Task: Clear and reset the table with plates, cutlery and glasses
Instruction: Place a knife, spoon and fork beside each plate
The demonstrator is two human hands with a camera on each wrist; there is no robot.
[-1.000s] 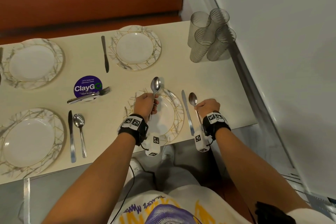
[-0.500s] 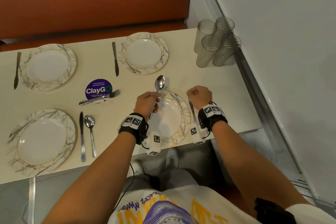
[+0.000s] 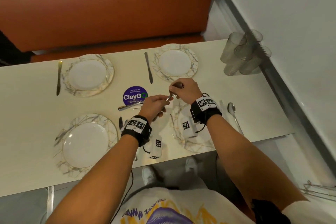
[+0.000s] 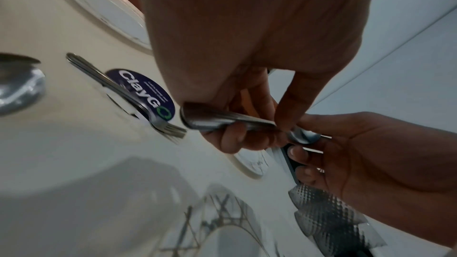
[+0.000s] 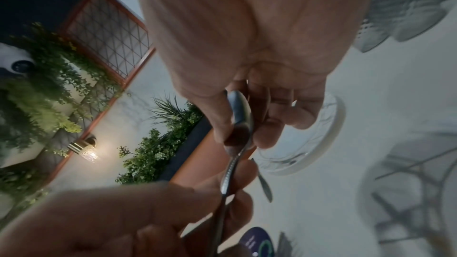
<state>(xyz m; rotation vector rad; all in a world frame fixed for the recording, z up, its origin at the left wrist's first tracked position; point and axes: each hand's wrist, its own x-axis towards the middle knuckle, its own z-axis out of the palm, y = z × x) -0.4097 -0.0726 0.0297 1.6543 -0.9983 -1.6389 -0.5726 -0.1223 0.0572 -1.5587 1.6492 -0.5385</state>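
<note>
While both hands meet above the cream table [image 3: 254, 114], the left hand [image 3: 154, 104] grips the handle of a spoon [image 4: 235, 121] and the right hand [image 3: 185, 88] pinches its bowl, just right of the purple ClayGo sticker [image 3: 135, 95]. Four marbled plates [image 3: 87, 74] surround that sticker, each holding nothing. Stacked ribbed glasses [image 3: 243, 54], also unfilled, stand far right of it by the wall. A fork [image 4: 138, 103] lies across the sticker; a second spoon [image 3: 233, 114] rests well to its right. Half a second earlier, the left hand alone held the spoon upright over the near plate [image 3: 192, 143], and the right fist hovered apart.
</note>
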